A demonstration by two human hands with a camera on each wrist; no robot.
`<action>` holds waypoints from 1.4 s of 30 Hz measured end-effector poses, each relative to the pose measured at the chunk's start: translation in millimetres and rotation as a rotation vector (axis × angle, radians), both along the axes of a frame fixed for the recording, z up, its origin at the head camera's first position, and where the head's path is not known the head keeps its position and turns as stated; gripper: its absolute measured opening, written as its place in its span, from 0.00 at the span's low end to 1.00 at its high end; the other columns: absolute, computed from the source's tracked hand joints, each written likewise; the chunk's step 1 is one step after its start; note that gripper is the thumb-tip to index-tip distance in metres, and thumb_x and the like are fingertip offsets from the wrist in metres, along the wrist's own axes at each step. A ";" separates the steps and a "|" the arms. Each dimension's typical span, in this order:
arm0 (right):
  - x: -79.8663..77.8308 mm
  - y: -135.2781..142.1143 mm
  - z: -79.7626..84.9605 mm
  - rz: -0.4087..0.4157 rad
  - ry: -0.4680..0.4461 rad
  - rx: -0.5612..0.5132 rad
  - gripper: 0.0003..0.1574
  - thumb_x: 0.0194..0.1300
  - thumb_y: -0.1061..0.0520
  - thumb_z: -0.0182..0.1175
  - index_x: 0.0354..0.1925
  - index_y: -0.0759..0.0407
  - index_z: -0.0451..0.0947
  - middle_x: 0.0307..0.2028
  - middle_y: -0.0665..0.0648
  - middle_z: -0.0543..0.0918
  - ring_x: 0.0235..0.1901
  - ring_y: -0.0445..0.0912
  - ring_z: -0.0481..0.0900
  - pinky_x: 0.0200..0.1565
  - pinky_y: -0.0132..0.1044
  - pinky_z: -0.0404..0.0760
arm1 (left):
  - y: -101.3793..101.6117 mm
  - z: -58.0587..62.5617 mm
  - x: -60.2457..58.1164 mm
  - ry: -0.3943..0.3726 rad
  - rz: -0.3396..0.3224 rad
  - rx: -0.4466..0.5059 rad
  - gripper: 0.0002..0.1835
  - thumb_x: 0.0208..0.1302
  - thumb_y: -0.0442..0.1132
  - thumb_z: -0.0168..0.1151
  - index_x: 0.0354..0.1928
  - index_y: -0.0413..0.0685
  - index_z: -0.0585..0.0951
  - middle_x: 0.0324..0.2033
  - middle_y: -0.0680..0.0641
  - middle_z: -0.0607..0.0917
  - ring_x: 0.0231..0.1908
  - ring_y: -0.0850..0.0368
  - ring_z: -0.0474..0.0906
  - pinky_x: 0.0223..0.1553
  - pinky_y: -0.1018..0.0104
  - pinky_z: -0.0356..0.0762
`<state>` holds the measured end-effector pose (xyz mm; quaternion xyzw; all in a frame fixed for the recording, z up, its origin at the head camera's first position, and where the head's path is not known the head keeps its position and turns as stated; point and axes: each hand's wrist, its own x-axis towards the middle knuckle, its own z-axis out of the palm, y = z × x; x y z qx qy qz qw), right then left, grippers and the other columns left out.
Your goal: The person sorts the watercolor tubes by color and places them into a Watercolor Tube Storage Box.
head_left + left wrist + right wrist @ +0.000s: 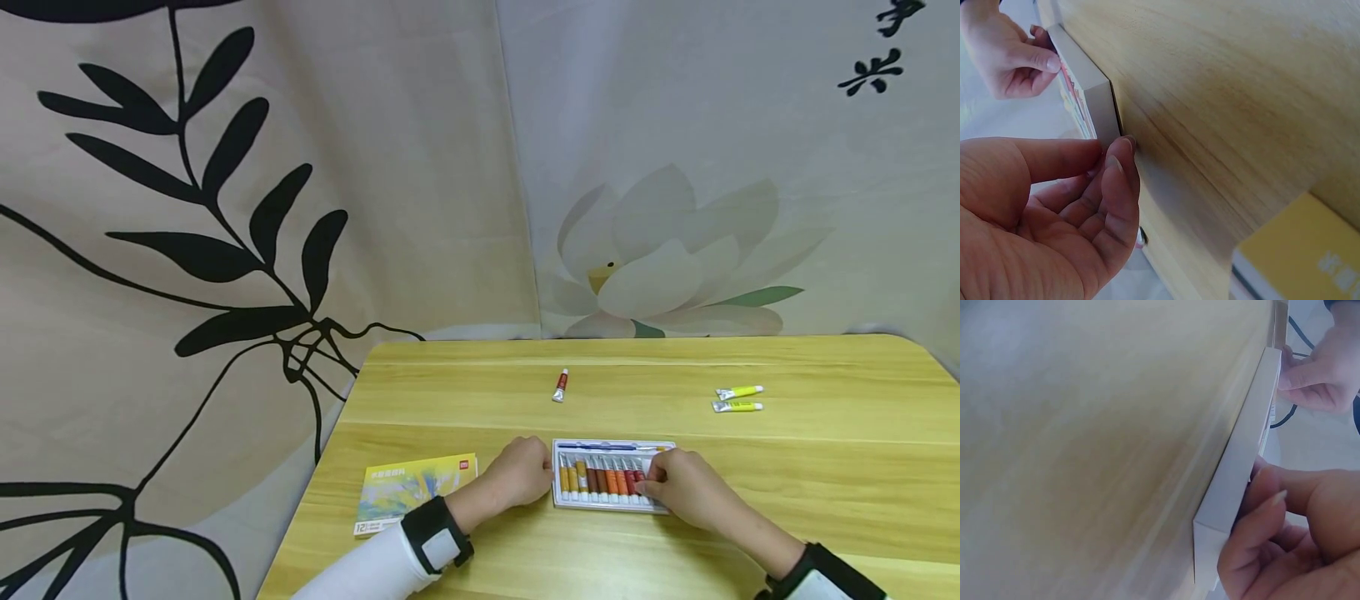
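Observation:
A white tray of paint tubes lies on the table, with a row of yellow, brown, orange and dark red tubes. A thin blue brush lies along its back side. My left hand pinches the tray's left end; the left wrist view shows thumb and fingertips at a corner of the white tray. Over the right end, my right hand has its thumb and finger together on a tube among the dark red ones. Those fingers partly hide what they pinch.
A yellow paint box lies left of the tray, partly behind the left forearm. A red tube lies farther back. Two yellow tubes lie at the back right. A printed curtain hangs behind the wooden table.

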<state>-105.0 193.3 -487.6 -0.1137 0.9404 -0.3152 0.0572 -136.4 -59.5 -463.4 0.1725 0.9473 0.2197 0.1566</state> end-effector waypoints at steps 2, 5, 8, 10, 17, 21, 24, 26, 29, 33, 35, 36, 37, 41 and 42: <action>0.0 0.2 -0.3 -0.001 0.001 -0.001 0.17 0.53 0.55 0.68 0.16 0.51 0.71 0.13 0.47 0.70 0.14 0.40 0.66 0.19 0.35 0.67 | 0.4 -0.3 -0.7 -0.003 0.001 -0.006 0.17 0.59 0.34 0.57 0.13 0.52 0.75 0.10 0.54 0.70 0.11 0.62 0.66 0.10 0.72 0.59; -0.1 0.5 -0.8 -0.004 0.004 -0.004 0.17 0.53 0.55 0.68 0.16 0.51 0.71 0.13 0.47 0.70 0.15 0.40 0.66 0.19 0.35 0.67 | 0.8 -0.2 -2.8 -0.008 -0.008 -0.023 0.18 0.59 0.34 0.57 0.12 0.52 0.74 0.10 0.54 0.69 0.11 0.62 0.65 0.10 0.72 0.59; -0.5 0.7 -1.5 -0.006 0.005 -0.007 0.17 0.53 0.55 0.68 0.15 0.51 0.71 0.14 0.46 0.71 0.16 0.40 0.65 0.19 0.35 0.67 | 1.0 3.0 -7.6 -0.010 -0.024 -0.046 0.19 0.59 0.34 0.56 0.10 0.51 0.72 0.08 0.55 0.65 0.10 0.63 0.63 0.10 0.72 0.57; -0.7 0.9 -2.3 -0.003 0.011 -0.010 0.17 0.53 0.55 0.68 0.16 0.51 0.71 0.15 0.46 0.71 0.16 0.40 0.65 0.19 0.34 0.67 | 1.2 7.7 -12.7 -0.012 -0.030 -0.048 0.19 0.60 0.34 0.55 0.11 0.52 0.72 0.08 0.55 0.64 0.09 0.63 0.61 0.09 0.72 0.56; -0.2 2.1 -3.0 0.000 -0.002 -0.033 0.16 0.53 0.54 0.68 0.17 0.51 0.72 0.14 0.46 0.71 0.16 0.40 0.66 0.19 0.34 0.68 | 5.7 21.6 -44.0 0.062 0.001 -0.083 0.15 0.62 0.41 0.56 0.16 0.53 0.75 0.10 0.56 0.68 0.11 0.62 0.64 0.10 0.70 0.57; 0.0 2.4 -0.4 -0.011 -0.019 -0.042 0.17 0.55 0.53 0.67 0.16 0.51 0.72 0.14 0.47 0.71 0.15 0.40 0.66 0.18 0.33 0.68 | 8.6 21.0 -67.2 0.103 0.063 -0.081 0.12 0.64 0.42 0.55 0.22 0.53 0.78 0.14 0.53 0.75 0.14 0.60 0.68 0.13 0.68 0.61; 1.1 2.6 0.2 -0.010 -0.029 -0.050 0.18 0.58 0.52 0.65 0.16 0.52 0.71 0.13 0.47 0.71 0.13 0.39 0.66 0.17 0.33 0.67 | 10.2 16.6 -83.6 0.130 0.114 -0.072 0.09 0.64 0.43 0.55 0.30 0.52 0.82 0.22 0.53 0.80 0.17 0.60 0.69 0.16 0.68 0.62; 2.1 2.6 -0.1 -0.004 -0.039 -0.057 0.18 0.59 0.51 0.64 0.16 0.51 0.72 0.13 0.46 0.71 0.12 0.39 0.66 0.16 0.33 0.67 | 11.1 12.1 -91.7 0.146 0.143 -0.062 0.08 0.64 0.43 0.57 0.33 0.52 0.83 0.24 0.53 0.81 0.18 0.61 0.69 0.16 0.68 0.63; 4.3 3.3 -0.3 0.018 -0.039 -0.075 0.18 0.61 0.51 0.63 0.18 0.51 0.72 0.13 0.46 0.71 0.12 0.38 0.66 0.17 0.32 0.68 | 14.2 5.6 -100.6 0.143 0.176 -0.042 0.11 0.63 0.46 0.58 0.27 0.50 0.80 0.17 0.54 0.75 0.16 0.61 0.67 0.15 0.68 0.60; 4.9 4.2 2.4 0.033 -0.017 -0.094 0.17 0.62 0.52 0.62 0.19 0.52 0.72 0.14 0.46 0.70 0.13 0.38 0.64 0.16 0.31 0.67 | 20.7 -2.0 -109.6 0.155 0.188 -0.063 0.19 0.63 0.49 0.58 0.16 0.51 0.72 0.11 0.55 0.65 0.13 0.60 0.63 0.14 0.67 0.56; 5.1 4.7 4.4 0.032 -0.021 -0.101 0.16 0.62 0.52 0.62 0.19 0.51 0.72 0.15 0.46 0.69 0.14 0.37 0.64 0.16 0.30 0.66 | 24.7 -6.4 -113.6 0.169 0.184 -0.084 0.21 0.63 0.51 0.59 0.14 0.53 0.71 0.11 0.55 0.65 0.14 0.60 0.64 0.15 0.67 0.57; 5.5 5.0 5.1 0.034 -0.023 -0.109 0.16 0.62 0.53 0.62 0.19 0.52 0.72 0.15 0.46 0.69 0.14 0.37 0.64 0.16 0.30 0.66 | 26.8 -8.4 -115.3 0.176 0.179 -0.099 0.21 0.63 0.52 0.59 0.14 0.54 0.70 0.11 0.55 0.66 0.14 0.60 0.64 0.16 0.66 0.59; 5.6 5.3 6.1 0.032 -0.029 -0.111 0.15 0.62 0.53 0.62 0.19 0.52 0.73 0.15 0.46 0.69 0.14 0.37 0.64 0.16 0.30 0.65 | 28.9 -10.3 -116.8 0.180 0.173 -0.107 0.21 0.63 0.52 0.59 0.15 0.54 0.71 0.12 0.55 0.67 0.15 0.60 0.65 0.16 0.66 0.60; 5.3 7.4 8.7 0.034 -0.043 -0.127 0.12 0.62 0.55 0.61 0.21 0.52 0.75 0.15 0.46 0.71 0.14 0.38 0.65 0.16 0.29 0.67 | 36.5 -15.7 -120.7 0.209 0.143 -0.170 0.19 0.61 0.52 0.60 0.16 0.53 0.72 0.14 0.54 0.71 0.16 0.60 0.68 0.16 0.66 0.63; 5.1 8.2 9.1 0.037 -0.044 -0.135 0.11 0.62 0.56 0.61 0.22 0.52 0.76 0.15 0.47 0.71 0.14 0.38 0.65 0.15 0.29 0.67 | 37.9 -16.0 -121.1 0.214 0.137 -0.185 0.19 0.61 0.52 0.60 0.17 0.52 0.72 0.15 0.54 0.71 0.16 0.59 0.68 0.16 0.66 0.63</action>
